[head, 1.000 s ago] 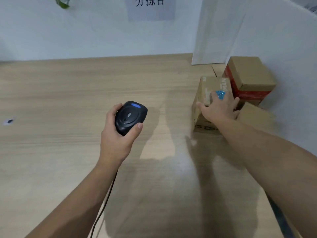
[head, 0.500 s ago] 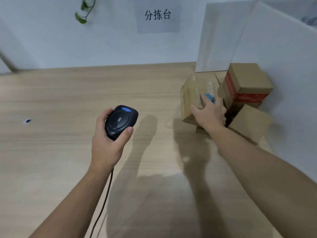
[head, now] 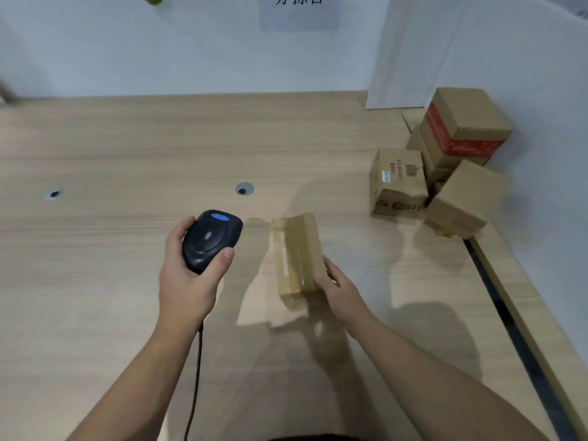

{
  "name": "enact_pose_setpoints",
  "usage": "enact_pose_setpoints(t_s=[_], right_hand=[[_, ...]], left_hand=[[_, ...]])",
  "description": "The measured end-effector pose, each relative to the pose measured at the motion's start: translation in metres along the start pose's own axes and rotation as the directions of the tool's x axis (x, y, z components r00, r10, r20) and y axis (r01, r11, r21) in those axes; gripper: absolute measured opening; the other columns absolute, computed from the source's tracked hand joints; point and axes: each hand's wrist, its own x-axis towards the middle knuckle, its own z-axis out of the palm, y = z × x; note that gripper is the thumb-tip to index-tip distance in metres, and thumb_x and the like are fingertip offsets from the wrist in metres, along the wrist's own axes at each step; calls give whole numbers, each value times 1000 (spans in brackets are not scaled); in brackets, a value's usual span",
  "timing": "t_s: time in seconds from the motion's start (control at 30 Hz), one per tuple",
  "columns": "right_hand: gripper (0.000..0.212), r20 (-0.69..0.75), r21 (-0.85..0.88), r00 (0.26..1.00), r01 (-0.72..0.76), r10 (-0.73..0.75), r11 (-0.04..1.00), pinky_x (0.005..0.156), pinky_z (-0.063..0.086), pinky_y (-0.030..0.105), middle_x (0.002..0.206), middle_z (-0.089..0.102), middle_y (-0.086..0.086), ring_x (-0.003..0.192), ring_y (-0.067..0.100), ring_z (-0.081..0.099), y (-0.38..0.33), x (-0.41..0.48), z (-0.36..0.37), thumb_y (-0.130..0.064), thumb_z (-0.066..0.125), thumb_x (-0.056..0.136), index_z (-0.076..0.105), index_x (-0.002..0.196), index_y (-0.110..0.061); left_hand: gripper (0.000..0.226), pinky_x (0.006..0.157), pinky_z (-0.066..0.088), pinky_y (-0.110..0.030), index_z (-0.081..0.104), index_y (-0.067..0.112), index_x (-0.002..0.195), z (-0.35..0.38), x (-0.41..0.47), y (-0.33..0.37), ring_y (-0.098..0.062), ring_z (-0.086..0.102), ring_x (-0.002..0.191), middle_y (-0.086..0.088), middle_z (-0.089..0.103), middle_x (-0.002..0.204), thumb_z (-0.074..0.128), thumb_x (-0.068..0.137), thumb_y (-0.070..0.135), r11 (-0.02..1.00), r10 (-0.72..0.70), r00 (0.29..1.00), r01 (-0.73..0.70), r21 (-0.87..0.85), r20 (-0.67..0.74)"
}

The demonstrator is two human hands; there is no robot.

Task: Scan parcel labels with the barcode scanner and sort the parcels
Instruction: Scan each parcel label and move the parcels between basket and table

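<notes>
Our left hand [head: 187, 281] grips the barcode scanner [head: 211, 240] — our right hand [head: 342, 291] holds the taped parcel [head: 297, 253] (parcel pile [head: 464, 122] at two o'clock).

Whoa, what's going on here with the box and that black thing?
A person is sorting parcels at a wooden table. The left hand grips a black barcode scanner on a cord. The right hand holds a small taped parcel right beside it. More cardboard boxes sit piled at the table's right side, against the white wall.
</notes>
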Motion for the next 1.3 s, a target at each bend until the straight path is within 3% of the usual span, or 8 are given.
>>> enact_pose_setpoints(t_s=[0.17, 0.33, 0.53, 0.63, 0.77, 0.93, 1.1, 1.3], right_hand=[[57, -72, -115, 997, 33, -42, 993, 102, 35, 19, 152, 40, -10, 131, 10, 44, -11, -3, 20, -36, 50, 104, 29, 156, -37], [72, -142, -597, 982, 17, -126, 802, 119, 21, 56, 169, -6, -2, 155, 26, -2, -44, 10, 45, -65, 41, 97, 10, 158, -44], [83, -92, -780, 995, -47, -40, 625, 109, 29, 60, 165, -19, 1, 152, 35, -15, -61, 23, 76, -63, 48, 92, -1, 156, -46], [82, -80, -699, 990, 24, -113, 715, 110, 32, 55, 166, -7, -3, 152, 31, -2, -60, 25, 69, -53, 56, 89, 9, 156, -46], [82, 61, -245, 992, 127, -115, 961, 119, 31, 44, 161, 25, -9, 146, 16, 29, -42, 22, 50, -47, 59, 81, 21, 153, -52], [68, 107, -117, 993, 62, -49, 991, 106, 30, 20, 139, 37, -34, 131, -1, 41, -16, 15, 34, -23, 53, 101, 17, 148, -57], [89, 128, -92, 992, -1, 13, 996, 100, 34, 22, 141, 40, -24, 126, 7, 47, -11, 24, 34, -18, 64, 96, 5, 157, -44], [93, 152, -17, 988, 38, -35, 999, 104, 31, 25, 134, 44, -32, 126, 6, 46, -13, 38, 45, -15, 62, 98, -1, 152, -56]], left_hand=[[69, 84, 43, -79, 49, 54, 126, -26, -4, -4, -55, 55, 107, 8, 65, 123, 77, 64, 54, 1000, -20, 1000, 20, -17, -16], [70, 81, 44, -79, 49, 51, 127, -41, -2, -2, -56, 56, 104, 8, 65, 121, 77, 63, 55, 1000, -13, 999, 13, -5, -38], [71, 78, 45, -79, 50, 49, 128, -48, 2, -2, -60, 55, 100, 9, 66, 120, 77, 63, 55, 1000, 6, 998, -5, 4, -57], [71, 79, 46, -77, 50, 50, 128, -49, 4, -3, -58, 57, 99, 12, 66, 119, 77, 62, 56, 1000, 4, 998, -3, 10, -69], [69, 82, 53, -61, 50, 52, 126, -46, 4, -8, -26, 64, 91, 19, 67, 117, 76, 62, 57, 998, 26, 996, -21, 59, -81], [67, 83, 50, -32, 51, 41, 130, -39, 1, -13, -8, 65, 97, 24, 66, 113, 78, 69, 41, 996, 16, 999, -13, 91, -38], [61, 73, 50, -19, 49, 47, 125, -30, -5, -12, 0, 65, 89, 33, 64, 109, 75, 70, 37, 990, 2, 1000, 1, 140, -23], [62, 69, 44, -3, 51, 35, 128, -17, -15, -3, 11, 63, 93, 31, 67, 103, 73, 70, 34, 989, -14, 997, 24, 147, -71]])
